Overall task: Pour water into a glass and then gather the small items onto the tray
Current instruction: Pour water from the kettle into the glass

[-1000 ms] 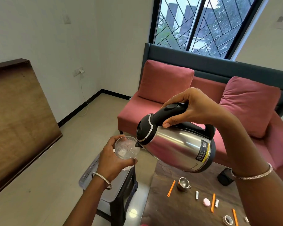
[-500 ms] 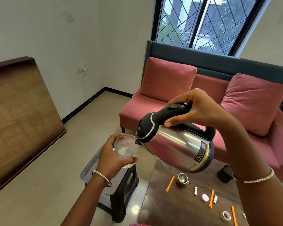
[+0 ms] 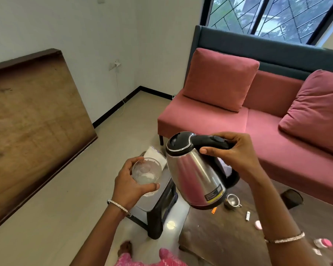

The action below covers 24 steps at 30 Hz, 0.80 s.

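My left hand [image 3: 127, 186] grips a clear glass [image 3: 146, 170] holding some water, above a grey tray [image 3: 148, 203] that rests on a dark stool. To its right my right hand [image 3: 233, 154] holds the black handle of a steel electric kettle [image 3: 195, 173], now nearly upright with the spout clear of the glass. On the dark wooden table [image 3: 219, 237] below lie small items: a little metal cup [image 3: 233, 201], an orange stick [image 3: 214, 210], a white tube [image 3: 247, 215] and pink round pieces [image 3: 258, 225].
A red sofa [image 3: 229, 120] with cushions stands behind the table under a barred window. A wooden board [image 3: 31, 121] leans on the left wall. A small black object [image 3: 291, 198] sits at the table's far edge. White paper [image 3: 155, 155] lies on the tray's far end.
The kettle has swung back from its tilted pouring pose to nearly upright, and its spout has left the glass. Both hands sit lower in the view, which has tipped downward.
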{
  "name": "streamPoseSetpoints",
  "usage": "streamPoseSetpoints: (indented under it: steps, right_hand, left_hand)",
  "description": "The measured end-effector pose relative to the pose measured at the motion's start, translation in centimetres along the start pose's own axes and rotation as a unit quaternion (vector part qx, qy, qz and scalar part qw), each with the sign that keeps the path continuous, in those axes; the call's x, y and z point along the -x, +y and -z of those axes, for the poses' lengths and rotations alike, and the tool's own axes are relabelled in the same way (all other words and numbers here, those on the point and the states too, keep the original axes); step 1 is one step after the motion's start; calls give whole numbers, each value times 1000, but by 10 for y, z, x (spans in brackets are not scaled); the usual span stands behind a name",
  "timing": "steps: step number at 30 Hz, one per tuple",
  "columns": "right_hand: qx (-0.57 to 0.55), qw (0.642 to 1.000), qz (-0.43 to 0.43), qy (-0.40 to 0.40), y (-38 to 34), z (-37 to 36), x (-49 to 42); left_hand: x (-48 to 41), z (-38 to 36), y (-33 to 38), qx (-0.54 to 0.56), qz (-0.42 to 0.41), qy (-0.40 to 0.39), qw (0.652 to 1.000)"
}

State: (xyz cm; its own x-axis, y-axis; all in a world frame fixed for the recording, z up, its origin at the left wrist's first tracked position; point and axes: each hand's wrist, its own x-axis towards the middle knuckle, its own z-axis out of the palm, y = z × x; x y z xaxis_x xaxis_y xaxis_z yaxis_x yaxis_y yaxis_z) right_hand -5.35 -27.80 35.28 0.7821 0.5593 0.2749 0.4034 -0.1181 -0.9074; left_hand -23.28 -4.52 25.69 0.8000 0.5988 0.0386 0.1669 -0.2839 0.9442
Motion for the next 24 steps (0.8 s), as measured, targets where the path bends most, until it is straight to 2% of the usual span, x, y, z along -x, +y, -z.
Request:
streamPoseSetpoints:
  steps: [6, 14, 19, 21, 24]
  right_hand:
    - [37, 990, -97, 92, 55, -83, -13]
    - [65, 938, -254, 229, 124, -203, -41]
    - [79, 907, -346, 226, 172, -268, -56]
    - [87, 900, -365, 223, 188, -287, -64]
    - [102, 884, -376, 258, 211, -310, -78]
  left_hand:
    - [-23, 50, -36, -4, 25, -2, 1000]
    - [-72, 119, -85, -18, 72, 1, 997]
    - [-101, 148, -111, -33, 93, -6, 995]
    - [-113, 154, -120, -29, 105, -5, 994]
    - [-130, 158, -135, -26, 117, 0, 993]
